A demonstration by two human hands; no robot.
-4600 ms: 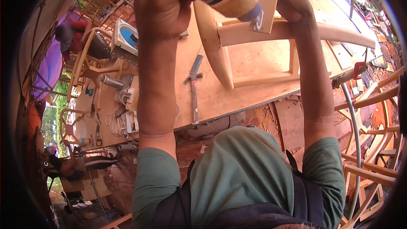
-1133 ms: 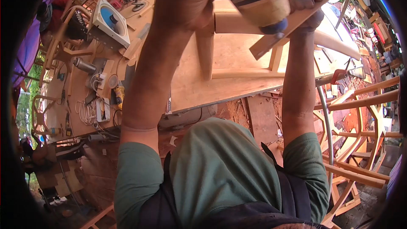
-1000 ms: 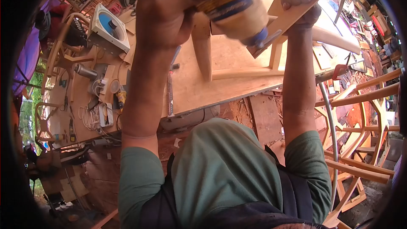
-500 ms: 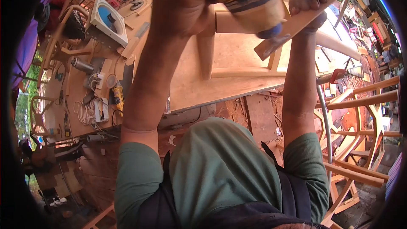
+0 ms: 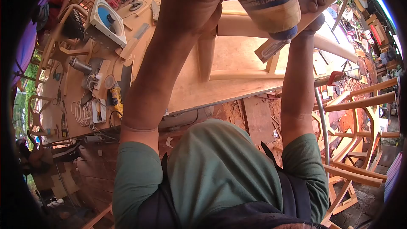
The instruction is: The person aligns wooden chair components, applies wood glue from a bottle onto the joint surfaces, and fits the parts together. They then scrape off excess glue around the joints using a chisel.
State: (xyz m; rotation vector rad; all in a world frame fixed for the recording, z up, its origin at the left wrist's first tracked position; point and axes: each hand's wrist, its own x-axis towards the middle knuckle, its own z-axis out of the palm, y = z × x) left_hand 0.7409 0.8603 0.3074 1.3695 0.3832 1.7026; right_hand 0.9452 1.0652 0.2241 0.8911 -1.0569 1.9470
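Note:
My left hand (image 5: 193, 6) is closed round a glue bottle (image 5: 273, 8) with a blue cap, tipped nozzle-down at the top of the view. Its tip touches or hangs just over a flat wooden strip (image 5: 305, 23), whose near end carries a streak of pale glue (image 5: 271, 49). The strip slants up to the right, held in my right hand (image 5: 313, 6) with the fingers wrapped round it. Behind both hands a curved wooden frame (image 5: 243, 74) lies on the plywood workbench (image 5: 190, 95), partly hidden by the bottle and strip.
A white-framed device with a blue disc (image 5: 108, 16), a yellow power tool (image 5: 116, 99) and cables lie on the left. Wooden chair frames (image 5: 360, 133) stand on the right beside a red clamp (image 5: 335, 77). Another person (image 5: 55, 12) is at the upper left.
The bottle has moved right along the strip, and the glue streak on the strip's near end shows longer. Both hands keep their hold.

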